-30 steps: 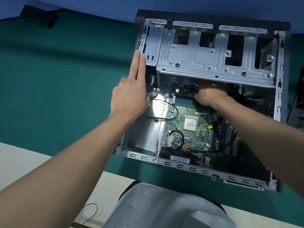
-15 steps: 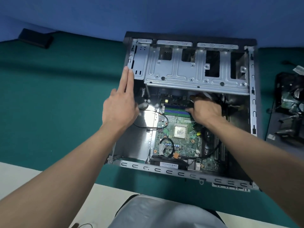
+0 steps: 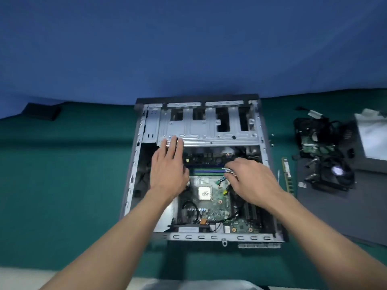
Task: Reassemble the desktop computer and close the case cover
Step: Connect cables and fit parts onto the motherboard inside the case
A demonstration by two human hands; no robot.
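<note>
The open computer case (image 3: 137,164) lies on its side on the green cloth, cover off. Its silver drive cage (image 3: 207,130) spans the far end, and the green motherboard (image 3: 211,204) with its bare CPU (image 3: 204,193) fills the floor. My left hand (image 3: 167,170) lies flat inside the case, straight fingers reaching onto the cage's lower edge. My right hand (image 3: 249,181) hovers over the board by the memory slots (image 3: 207,171), its curled fingers pinching a bundle of thin cables (image 3: 227,171).
To the right lie a memory stick (image 3: 287,174), a cooler fan (image 3: 335,174), a tangle of cables and boards (image 3: 314,139), a dark grey panel (image 3: 326,210) and a silver box (image 3: 372,135). A black object (image 3: 41,111) sits far left. A blue wall stands behind.
My left hand left the case's left wall and moved right onto the drive cage edge. My right hand drew back from under the cage with the cables. The camera tilted up.
</note>
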